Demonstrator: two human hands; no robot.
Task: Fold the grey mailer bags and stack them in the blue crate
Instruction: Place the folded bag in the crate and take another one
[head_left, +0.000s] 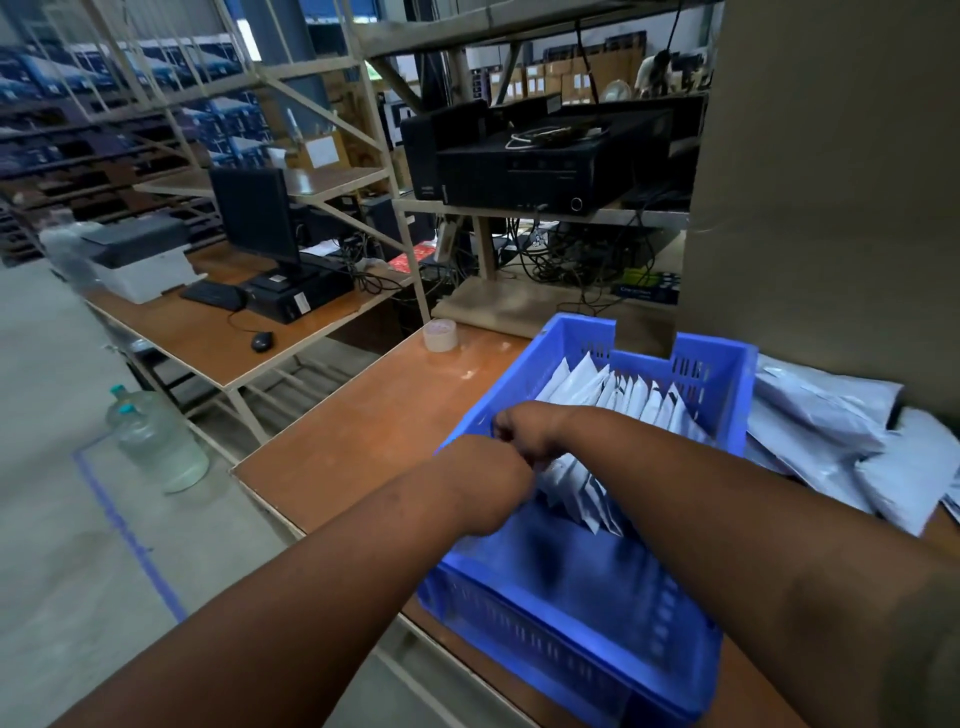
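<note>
Warehouse counter (363, 415): blue crate (727, 374) holds upright folded mailer bags (623, 395); left hand (493, 473), right hand (524, 431) curled, seemingly tucking one in; unfolded pile (831, 441) right of hands.

No text can be read anywhere. The blue-and-green box (647, 291) under the shelf carries print too blurred to make out, and the white labels on the far cartons (576, 83) are too small to read.

slotted plastic crate (717, 415): bright blue
folded plastic mailer bags (639, 397): pale grey, dark edges
flat wooden tabletop (384, 415): orange-brown
round tape roll (440, 335): beige
floor tape line (130, 535): blue
</note>
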